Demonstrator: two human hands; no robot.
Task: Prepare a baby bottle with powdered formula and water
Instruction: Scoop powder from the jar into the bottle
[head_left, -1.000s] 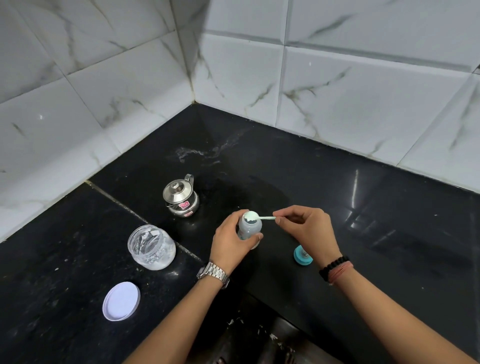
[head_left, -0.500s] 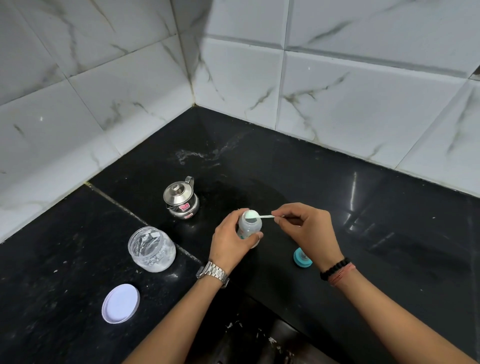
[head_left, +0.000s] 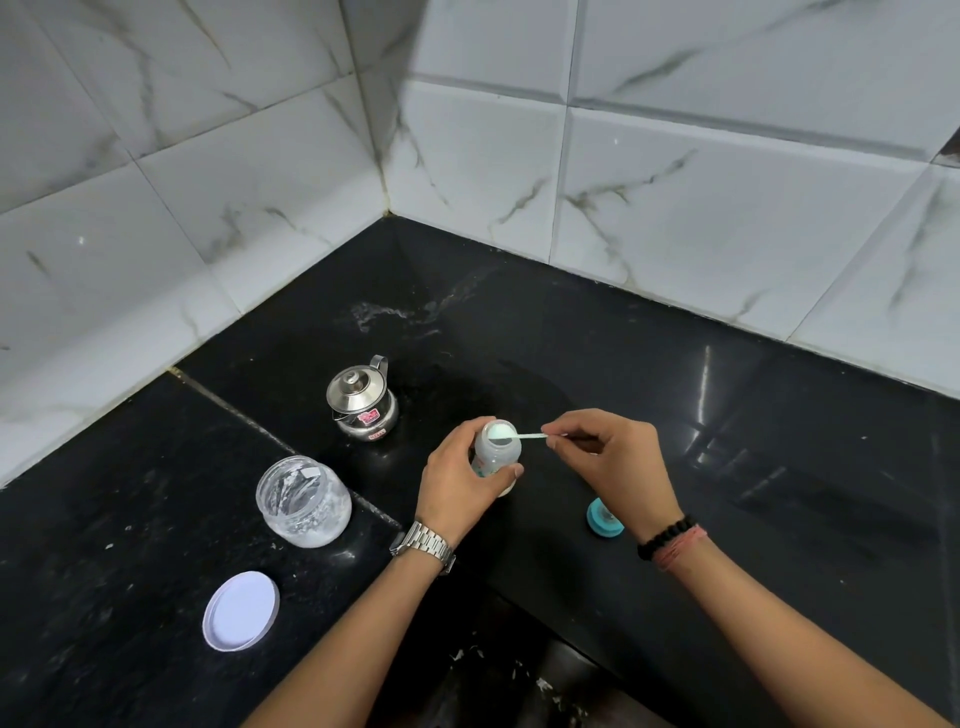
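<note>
A: Where was the baby bottle (head_left: 497, 451)?

B: It stood upright on the black counter (head_left: 675, 415), near the middle. Its top was open.

A: Who held it?

B: The left hand (head_left: 460, 483) did. Its fingers and thumb were curled round the bottle's side.

A: What did the right hand (head_left: 605, 457) do?

B: It pinched the thin handle of a small green scoop (head_left: 514, 435) between its thumb and fingers. The round end of the scoop sat right over the bottle's mouth. I could not tell if powder was in it.

A: Where was the powder kept?

B: In a clear jar (head_left: 303, 501), to the left of the bottle. It was open, with white powder at the bottom. Its white lid (head_left: 240, 611) lay flat on the counter, nearer to the person and apart from the jar.

A: Was there water?

B: A little shiny steel kettle (head_left: 362, 400) with its lid on stood farther back, between the jar and the bottle. I could not see inside it.

A: Anything else?

B: A blue bottle cap (head_left: 602, 518) lay on the counter to the right, partly hidden behind the right wrist. The left wrist had a metal watch (head_left: 423, 543). The right wrist had a black bead band (head_left: 667, 535).
</note>
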